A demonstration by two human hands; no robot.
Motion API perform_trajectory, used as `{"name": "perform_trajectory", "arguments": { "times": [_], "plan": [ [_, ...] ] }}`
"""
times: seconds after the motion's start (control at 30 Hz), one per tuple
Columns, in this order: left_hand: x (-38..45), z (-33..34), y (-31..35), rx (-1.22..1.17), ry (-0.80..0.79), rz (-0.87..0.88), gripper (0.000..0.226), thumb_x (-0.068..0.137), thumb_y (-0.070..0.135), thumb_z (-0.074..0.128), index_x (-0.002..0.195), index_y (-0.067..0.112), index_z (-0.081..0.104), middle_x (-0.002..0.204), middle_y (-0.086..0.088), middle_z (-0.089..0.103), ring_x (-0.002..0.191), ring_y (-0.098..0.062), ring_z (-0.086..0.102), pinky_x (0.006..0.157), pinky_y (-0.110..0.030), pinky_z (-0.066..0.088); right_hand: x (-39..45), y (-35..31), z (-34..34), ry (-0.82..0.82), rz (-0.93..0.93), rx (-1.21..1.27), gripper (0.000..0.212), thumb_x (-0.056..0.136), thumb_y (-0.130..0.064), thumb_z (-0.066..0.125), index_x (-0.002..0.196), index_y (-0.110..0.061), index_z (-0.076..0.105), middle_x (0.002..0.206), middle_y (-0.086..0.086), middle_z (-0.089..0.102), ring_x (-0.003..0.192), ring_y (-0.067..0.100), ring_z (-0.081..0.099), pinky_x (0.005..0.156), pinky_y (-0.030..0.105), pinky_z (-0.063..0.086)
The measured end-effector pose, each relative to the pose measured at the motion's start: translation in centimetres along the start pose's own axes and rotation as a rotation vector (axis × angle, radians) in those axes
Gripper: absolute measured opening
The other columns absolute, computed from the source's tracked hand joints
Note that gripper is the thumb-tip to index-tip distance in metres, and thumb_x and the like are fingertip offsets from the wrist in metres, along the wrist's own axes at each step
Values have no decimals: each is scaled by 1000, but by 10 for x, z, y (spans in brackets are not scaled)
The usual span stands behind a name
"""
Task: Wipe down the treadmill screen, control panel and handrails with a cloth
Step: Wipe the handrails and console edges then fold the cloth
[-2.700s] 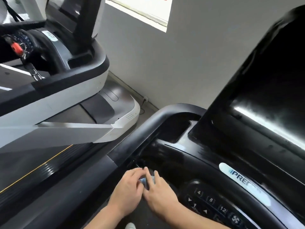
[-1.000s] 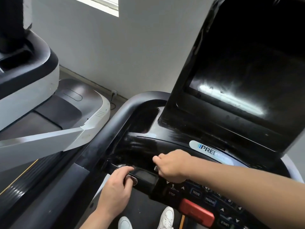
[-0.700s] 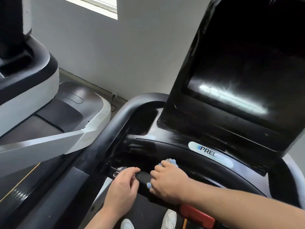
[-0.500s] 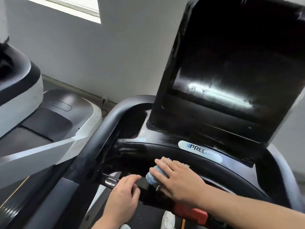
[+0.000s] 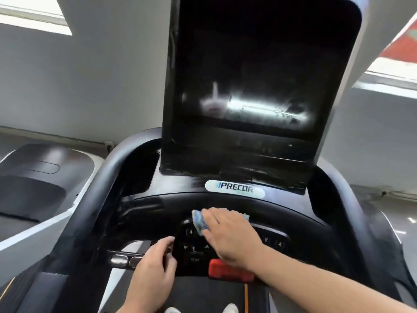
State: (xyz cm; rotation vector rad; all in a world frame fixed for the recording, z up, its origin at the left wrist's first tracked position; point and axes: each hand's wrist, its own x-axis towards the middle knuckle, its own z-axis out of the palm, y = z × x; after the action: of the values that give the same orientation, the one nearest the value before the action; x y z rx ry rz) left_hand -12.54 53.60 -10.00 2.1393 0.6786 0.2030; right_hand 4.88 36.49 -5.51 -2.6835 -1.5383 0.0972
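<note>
My right hand (image 5: 228,236) lies flat on a blue cloth (image 5: 199,220) and presses it onto the upper part of the black control panel (image 5: 194,251), just below the Precor badge (image 5: 234,188). Most of the cloth is hidden under the palm and fingers. My left hand (image 5: 153,272) rests on the front crossbar (image 5: 126,259) beside its metal grip sensors, fingers loosely curved. The dark screen (image 5: 248,75) stands upright above the panel, streaked and reflecting a light. A curved black handrail (image 5: 90,204) runs down the left side.
A red stop switch (image 5: 228,269) sits at the panel's lower edge, under my right wrist. A neighbouring treadmill's base (image 5: 40,184) lies to the left. A grey wall (image 5: 101,86) stands behind. My white shoes (image 5: 230,309) show on the belt below.
My right hand has slid the cloth rightwards from the left crossbar up onto the middle of the control panel. My view has swung right and centred on the console. The left hand stays on the crossbar.
</note>
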Motion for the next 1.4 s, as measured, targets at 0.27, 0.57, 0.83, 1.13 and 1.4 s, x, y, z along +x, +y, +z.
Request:
{"name": "perform_trajectory", "arguments": {
  "times": [0.27,0.57,0.83,1.13,1.4],
  "plan": [
    [2,4,41,82,114,127,49,89,-1,68,130,27,66,125,17,61,117,5,55,103,-25,46,-129,95,5,-56,373,156,61,105,-59,25,154,-24,38,153,-11,47,143,15,44,115,35,40],
    [23,79,147,161,-171,621,44,90,21,49,130,20,67,131,12,61,127,-8,53,111,-17,38,-90,51,6,100,323,220,49,100,-37,40,144,-17,49,140,4,56,135,33,49,117,49,39],
    [25,132,191,433,-452,867,39,94,30,52,130,25,64,126,13,64,121,-10,53,110,-13,31,-165,86,19,305,958,923,25,108,-35,41,111,-24,64,107,-4,72,100,21,65,94,42,51],
    [18,180,273,269,-801,762,42,92,26,67,129,43,55,106,26,64,103,5,57,89,-18,46,-202,80,-40,841,1073,2220,53,109,-48,43,101,-14,83,107,10,78,94,20,76,83,35,57],
    [123,235,289,845,-908,1496,86,76,1,65,146,47,43,142,3,49,117,-23,51,95,-36,51,-241,28,-10,983,1494,1754,37,73,-48,71,108,-36,73,119,-3,71,107,16,70,92,43,62]
  ]
}}
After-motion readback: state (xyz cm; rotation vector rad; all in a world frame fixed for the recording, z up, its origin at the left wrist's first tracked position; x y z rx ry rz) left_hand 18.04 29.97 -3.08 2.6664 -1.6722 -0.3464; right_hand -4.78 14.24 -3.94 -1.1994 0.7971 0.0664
